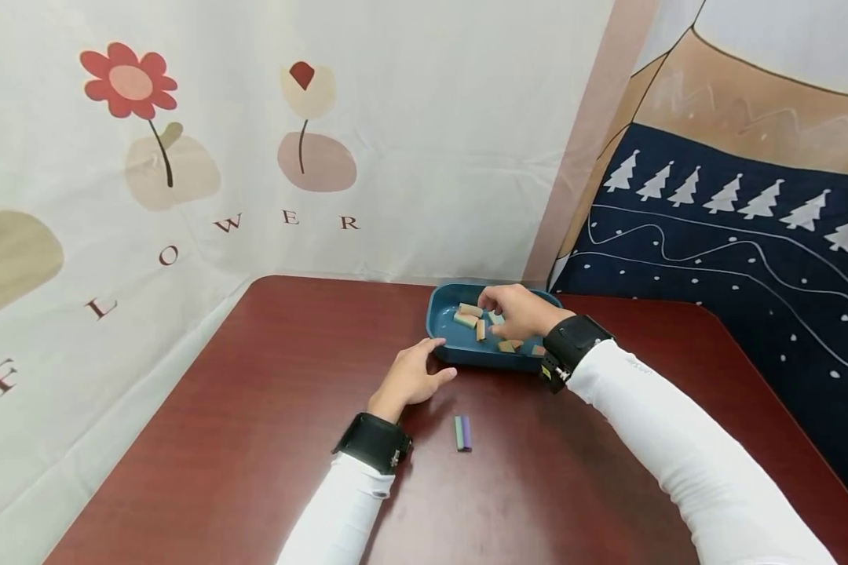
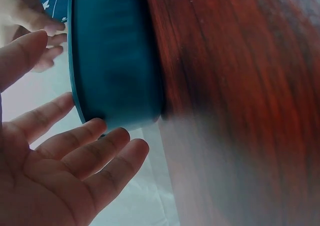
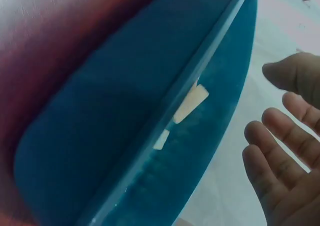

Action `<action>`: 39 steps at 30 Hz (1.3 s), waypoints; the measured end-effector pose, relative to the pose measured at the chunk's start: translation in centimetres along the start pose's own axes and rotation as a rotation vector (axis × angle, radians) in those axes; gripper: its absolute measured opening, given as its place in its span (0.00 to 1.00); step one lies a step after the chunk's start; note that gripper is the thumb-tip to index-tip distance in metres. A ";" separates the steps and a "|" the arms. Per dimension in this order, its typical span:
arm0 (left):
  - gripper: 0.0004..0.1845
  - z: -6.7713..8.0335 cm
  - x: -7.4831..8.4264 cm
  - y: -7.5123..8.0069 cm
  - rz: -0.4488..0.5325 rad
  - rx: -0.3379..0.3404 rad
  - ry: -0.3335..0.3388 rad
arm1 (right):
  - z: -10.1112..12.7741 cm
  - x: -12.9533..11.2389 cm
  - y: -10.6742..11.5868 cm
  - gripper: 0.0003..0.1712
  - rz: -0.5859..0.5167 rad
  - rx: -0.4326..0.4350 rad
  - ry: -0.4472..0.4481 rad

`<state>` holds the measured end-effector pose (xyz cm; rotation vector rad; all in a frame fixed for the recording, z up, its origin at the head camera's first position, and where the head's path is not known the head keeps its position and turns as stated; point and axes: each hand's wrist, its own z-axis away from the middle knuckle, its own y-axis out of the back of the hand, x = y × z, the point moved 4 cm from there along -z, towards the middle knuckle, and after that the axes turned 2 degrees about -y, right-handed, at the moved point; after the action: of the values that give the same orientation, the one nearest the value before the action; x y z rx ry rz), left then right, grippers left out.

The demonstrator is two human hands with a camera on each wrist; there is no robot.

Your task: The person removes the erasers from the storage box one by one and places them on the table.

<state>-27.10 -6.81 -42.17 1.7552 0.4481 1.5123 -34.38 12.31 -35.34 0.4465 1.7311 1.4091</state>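
A teal tray (image 1: 477,357) stands on the dark red table (image 1: 268,424) and holds several small pale, orange and green blocks (image 1: 466,316). My right hand (image 1: 517,310) hovers over the tray's blocks. In the right wrist view its fingers (image 3: 280,151) look relaxed with nothing between them, and two pale blocks (image 3: 191,103) show past the tray's rim (image 3: 200,81). My left hand (image 1: 415,373) rests on the table at the tray's near left corner. Its straight fingers (image 2: 95,151) lie beside the tray's outer wall (image 2: 117,61). A green and purple block pair (image 1: 462,433) lies on the table nearer to me.
A flower-print cloth (image 1: 184,157) hangs behind and to the left of the table. A navy cloth with white trees (image 1: 735,259) hangs to the right. Both of my arms wear white sleeves and black wrist bands (image 1: 372,441).
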 end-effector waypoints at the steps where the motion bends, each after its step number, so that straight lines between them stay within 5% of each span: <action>1: 0.33 0.0 0.0 -0.1 -0.002 -0.002 -0.001 | -0.2 0.2 -0.2 0.22 0.002 -0.020 -0.001; 9: 0.32 0.0 -0.1 -0.3 -0.008 -0.002 0.008 | -1.8 1.6 -1.0 0.21 0.049 -0.144 -0.017; 18: 0.32 0.3 -0.6 -0.4 0.004 0.008 0.005 | -4.2 2.9 -1.9 0.19 0.238 -0.345 -0.101; 26: 0.32 0.3 -0.3 -0.3 -0.003 0.006 -0.003 | -5.7 3.8 -3.1 0.18 0.381 -0.384 -0.053; 39: 0.32 0.1 -0.3 -0.3 -0.009 0.021 -0.027 | -6.9 3.3 -4.4 0.15 0.455 -0.435 0.019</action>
<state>-27.04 -6.77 -42.59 1.7850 0.4596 1.4809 -40.68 9.06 -40.53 0.6062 1.3255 2.0588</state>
